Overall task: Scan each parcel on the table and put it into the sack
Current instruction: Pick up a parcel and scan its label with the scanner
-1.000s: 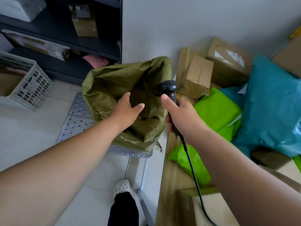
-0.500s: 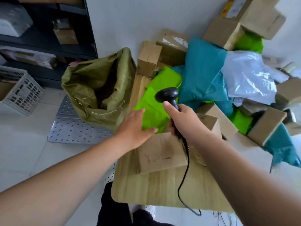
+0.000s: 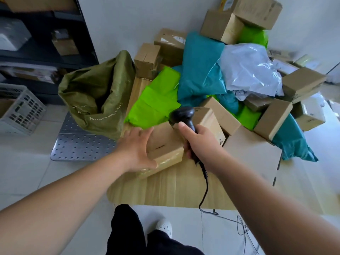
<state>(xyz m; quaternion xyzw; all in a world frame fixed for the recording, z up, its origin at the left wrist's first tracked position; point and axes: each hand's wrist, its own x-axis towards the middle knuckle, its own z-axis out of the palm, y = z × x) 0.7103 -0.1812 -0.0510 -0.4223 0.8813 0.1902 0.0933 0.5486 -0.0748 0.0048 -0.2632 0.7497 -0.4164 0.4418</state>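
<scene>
Left hand (image 3: 136, 150) lies spread on the cardboard parcel (image 3: 166, 147); right hand (image 3: 200, 142) grips the scanner (image 3: 182, 115) beside it.

Lit brightly and evenly, seemingly by soft daylight from the right. Washes the far right edge almost to white. Throws glare across the crinkled pale plastic bag (image 3: 246, 70) and a dull sheen on the perforated metal plate (image 3: 81, 144) and the black scanner (image 3: 182, 115). Leaves the dark shelving (image 3: 46, 57) at far left dim and smeared with blur. Casts only faint, soft shadows under the boxes (image 3: 272, 118) on the worktop (image 3: 165, 188). Bends straight lines at the edges and swells the left forearm (image 3: 55, 208) and right forearm (image 3: 276, 208) in the near corners. Renders the centre fairly sharp.
</scene>
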